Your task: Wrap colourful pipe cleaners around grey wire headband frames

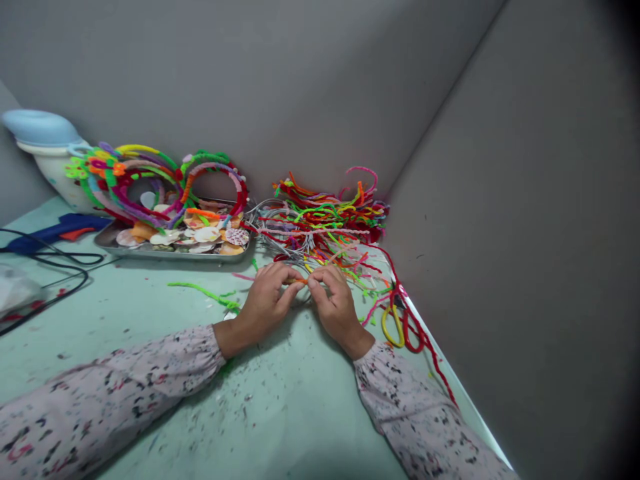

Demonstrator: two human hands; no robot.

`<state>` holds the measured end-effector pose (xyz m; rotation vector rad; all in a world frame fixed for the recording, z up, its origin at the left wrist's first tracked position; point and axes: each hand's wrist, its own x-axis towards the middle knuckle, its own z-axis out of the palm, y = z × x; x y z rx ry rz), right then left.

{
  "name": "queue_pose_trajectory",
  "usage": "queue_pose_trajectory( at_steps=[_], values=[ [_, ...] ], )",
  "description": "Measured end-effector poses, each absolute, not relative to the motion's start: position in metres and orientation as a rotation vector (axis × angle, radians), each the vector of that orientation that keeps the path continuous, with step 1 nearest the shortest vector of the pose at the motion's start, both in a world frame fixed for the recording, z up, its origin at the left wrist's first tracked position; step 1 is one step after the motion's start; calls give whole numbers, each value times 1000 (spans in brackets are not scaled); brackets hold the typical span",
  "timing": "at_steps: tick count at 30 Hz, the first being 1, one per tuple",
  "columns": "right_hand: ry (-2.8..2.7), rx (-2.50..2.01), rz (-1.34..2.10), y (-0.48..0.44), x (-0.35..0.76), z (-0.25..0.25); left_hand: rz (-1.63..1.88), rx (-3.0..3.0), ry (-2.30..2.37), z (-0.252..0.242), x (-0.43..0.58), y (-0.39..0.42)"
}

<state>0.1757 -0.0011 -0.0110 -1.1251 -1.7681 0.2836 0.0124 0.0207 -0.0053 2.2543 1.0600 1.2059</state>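
Observation:
My left hand (267, 297) and my right hand (334, 301) rest close together on the pale green table (150, 333), fingers curled. Between their fingertips they pinch a short orange pipe cleaner (299, 281). Just beyond the hands lies a tangled heap of coloured pipe cleaners (325, 220). A loose green pipe cleaner (205, 292) lies on the table left of my left hand. Both arms wear pale patterned sleeves.
A metal tray (150, 250) at the back left holds shells and pipe-cleaner-wrapped hoops (165, 183). A blue glue gun (55, 230) with black cables lies far left, beside a white and blue container (45, 150). Yellow and red loops (400, 323) lie near the right wall.

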Motion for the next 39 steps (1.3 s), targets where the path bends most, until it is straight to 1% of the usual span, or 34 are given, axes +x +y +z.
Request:
queue_pose_trajectory(
  at_steps=[8,13,20,24,30,36,39],
  values=[
    [-1734,-1142,307,-1,175,-12,1187,2258,1042,-5,13,21],
    [-1737,-1136,386,0,176,-14,1235,2252,1055,-7,13,19],
    [-1743,-1131,474,1,178,-15,1216,2289,1001,-5,15,18],
    [-1745,-1136,394,0,176,-13,1198,2283,984,-5,14,18],
    [-1598,-1086,47,-8,174,-6,1218,2190,1054,-4,12,21],
    [-1784,-1095,63,-9,171,-10,1294,2011,1101,-3,11,22],
    [-1754,-1172,159,-7,169,-15,1293,1982,1101,-2,11,22]
  ],
)
